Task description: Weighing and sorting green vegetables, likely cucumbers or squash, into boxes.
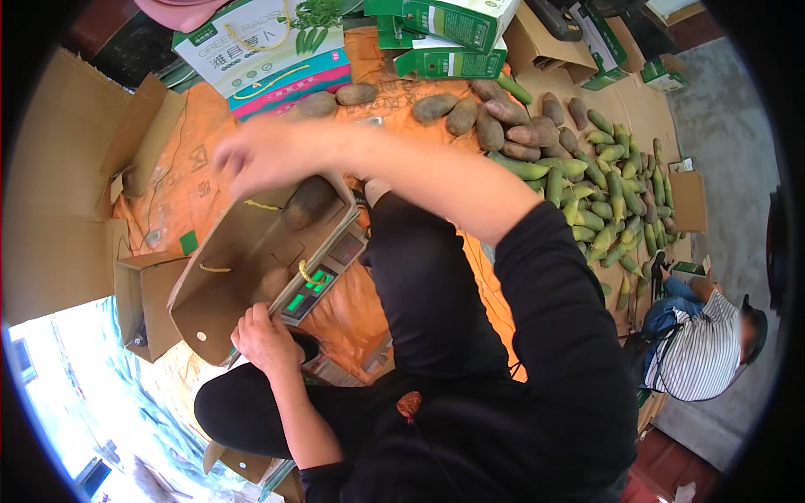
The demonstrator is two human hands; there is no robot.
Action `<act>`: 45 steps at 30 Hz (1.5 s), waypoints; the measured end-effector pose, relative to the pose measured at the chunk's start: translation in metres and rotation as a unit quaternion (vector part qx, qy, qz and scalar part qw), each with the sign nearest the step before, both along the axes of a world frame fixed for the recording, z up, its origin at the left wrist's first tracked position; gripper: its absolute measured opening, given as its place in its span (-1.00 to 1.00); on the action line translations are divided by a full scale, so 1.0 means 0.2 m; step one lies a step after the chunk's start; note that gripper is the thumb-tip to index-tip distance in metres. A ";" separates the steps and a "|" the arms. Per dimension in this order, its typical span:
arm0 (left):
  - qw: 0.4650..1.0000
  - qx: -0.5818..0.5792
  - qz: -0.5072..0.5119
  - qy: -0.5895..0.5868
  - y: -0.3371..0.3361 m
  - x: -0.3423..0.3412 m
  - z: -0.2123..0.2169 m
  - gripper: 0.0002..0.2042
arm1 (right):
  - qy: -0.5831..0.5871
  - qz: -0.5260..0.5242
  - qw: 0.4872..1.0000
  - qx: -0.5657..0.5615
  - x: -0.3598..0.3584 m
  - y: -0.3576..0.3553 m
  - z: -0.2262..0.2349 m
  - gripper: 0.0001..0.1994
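An open cardboard box [226, 281] with yellow rope handles stands in front of me, its brown inside showing. In it lie a dark oblong root vegetable [309, 204] and a paler, blurred one. My left hand [267, 339] is closed on the near edge of the box. Beside that hand, a scale's lit green display [307, 292] shows against the box's right side. My right hand [264, 155] is over the far end of the box, smeared by motion; whether it holds anything is unclear. The right forearm hides part of the ground behind.
Brown oblong roots [490, 130] lie beyond my right arm, with a large heap of green radishes [612, 197] further right. Printed cartons [260, 50] stand at the back, and large cardboard flaps [63, 193] at left. Another person [700, 344] sits at the far right.
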State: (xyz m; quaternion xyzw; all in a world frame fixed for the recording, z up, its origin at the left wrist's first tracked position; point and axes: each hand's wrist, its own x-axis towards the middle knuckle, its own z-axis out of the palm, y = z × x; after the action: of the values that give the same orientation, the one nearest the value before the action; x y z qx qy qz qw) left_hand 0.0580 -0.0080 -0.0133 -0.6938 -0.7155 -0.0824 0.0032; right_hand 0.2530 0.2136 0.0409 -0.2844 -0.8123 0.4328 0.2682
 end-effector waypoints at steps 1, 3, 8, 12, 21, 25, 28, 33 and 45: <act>1.000 0.000 -0.003 0.001 0.00 0.00 0.00 -0.88 | 0.012 -0.050 0.998 -0.021 0.19 0.02 -0.02 -0.54; 1.000 0.012 -0.005 0.010 0.00 0.00 -0.01 -0.88 | 0.020 -0.192 0.978 -0.076 0.54 0.02 -0.15 -0.59; 1.000 0.012 -0.015 0.020 0.00 0.00 -0.03 -0.89 | -0.219 -0.492 0.828 -0.159 1.34 -0.28 -0.78 -0.54; 1.000 0.003 0.007 0.023 -0.01 0.02 -0.03 -0.89 | -0.375 -0.628 0.669 -0.132 1.76 -0.74 -1.20 -0.50; 0.999 -0.002 0.023 0.023 0.00 0.03 -0.04 -0.88 | -0.409 -0.700 0.539 -0.230 2.07 -1.18 -1.40 -0.15; 0.999 -0.003 0.025 0.024 0.00 0.03 -0.04 -0.89 | -0.380 -0.695 0.547 -0.271 2.10 -1.21 -1.44 -0.22; 0.999 -0.012 0.030 0.033 0.00 0.02 -0.04 -0.89 | -0.482 -0.637 0.536 -0.271 2.08 -1.23 -1.45 -0.34; 0.999 -0.013 0.033 0.022 0.01 0.01 -0.04 -0.89 | -0.488 -0.617 0.563 -0.255 1.96 -1.20 -1.48 -0.53; 1.000 -0.003 0.016 0.007 0.02 0.02 -0.01 -0.92 | -0.654 -0.378 0.622 -0.206 1.55 -1.39 -1.59 -0.75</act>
State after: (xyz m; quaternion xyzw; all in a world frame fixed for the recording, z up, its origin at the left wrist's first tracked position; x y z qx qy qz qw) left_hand 0.0621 -0.0038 -0.0149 -0.6825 -0.7270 -0.0751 0.0071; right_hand 0.5632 -0.0651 -0.2774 -0.8220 -0.4843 0.1497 -0.2594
